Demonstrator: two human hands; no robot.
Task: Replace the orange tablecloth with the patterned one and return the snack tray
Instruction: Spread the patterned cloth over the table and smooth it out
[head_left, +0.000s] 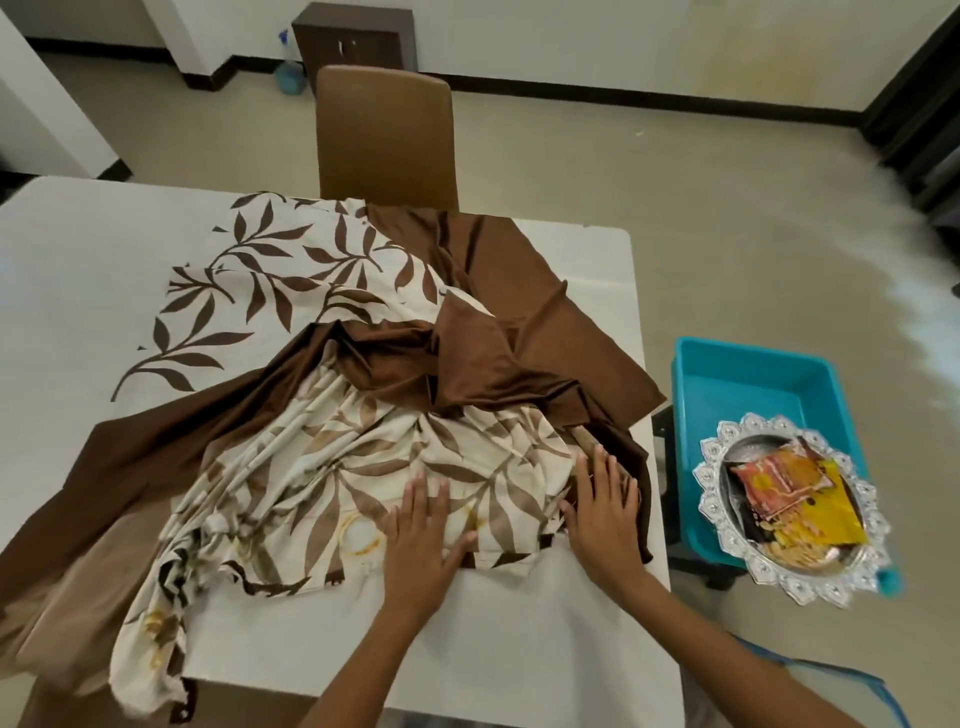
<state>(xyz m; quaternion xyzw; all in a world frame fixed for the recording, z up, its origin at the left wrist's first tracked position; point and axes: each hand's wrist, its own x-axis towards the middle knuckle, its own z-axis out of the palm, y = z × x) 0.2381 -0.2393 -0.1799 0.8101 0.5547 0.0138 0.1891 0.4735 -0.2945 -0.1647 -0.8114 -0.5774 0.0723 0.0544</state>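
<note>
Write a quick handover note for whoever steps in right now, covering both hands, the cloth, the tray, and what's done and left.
Left hand: flat, fingers straight, pressing on the bunched patterned tablecloth.
Right hand: flat on the cloth's right edge; no grip on anything.
Cloth lies crumpled and only partly unfolded on the white table. No orange cloth in view.
Snack tray sits off the table, atop the teal bin to the right.
Left: spread the cloth flat, return the tray.

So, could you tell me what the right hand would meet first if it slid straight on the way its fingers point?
The right hand lies flat with fingers pointing away from the person, so it would probably first meet the bunched brown folds of the patterned tablecloth just beyond its fingertips, though depth is hard to judge.
</note>
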